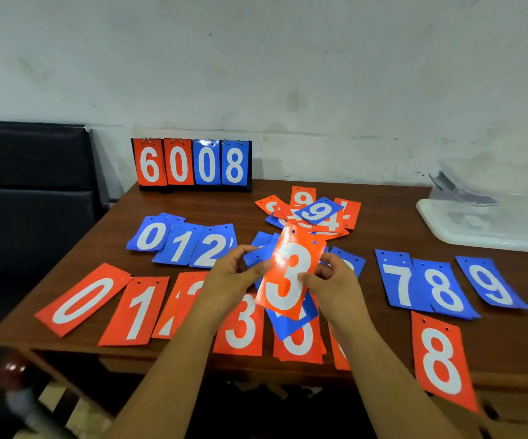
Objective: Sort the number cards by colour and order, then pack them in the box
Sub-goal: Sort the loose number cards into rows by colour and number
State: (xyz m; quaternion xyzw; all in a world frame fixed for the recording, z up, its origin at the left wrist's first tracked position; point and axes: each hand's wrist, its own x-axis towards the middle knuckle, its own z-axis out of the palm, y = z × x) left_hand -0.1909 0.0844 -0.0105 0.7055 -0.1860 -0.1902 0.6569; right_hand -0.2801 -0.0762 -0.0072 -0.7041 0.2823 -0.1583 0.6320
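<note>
Both hands hold a red card marked 3 point(289, 274) upright above the middle of the wooden table point(367, 217). My left hand point(234, 277) pinches its left edge and my right hand point(332, 285) grips its right edge. Blue cards 0 point(150, 236), 1 and 2 lie in a row at the back left, blue 7 point(397, 282), 8 and 9 at the right. Red cards 0 point(82, 299), 1, 2, 3 and 8 point(440, 359) line the front edge. A mixed pile of unsorted cards point(316, 213) lies behind my hands. The clear plastic box point(478, 223) stands at the far right.
A flip scoreboard point(193, 163) reading 6008 stands at the table's back edge against the wall. A black seat point(28, 185) is left of the table. More blue and red cards lie partly hidden under my hands and forearms.
</note>
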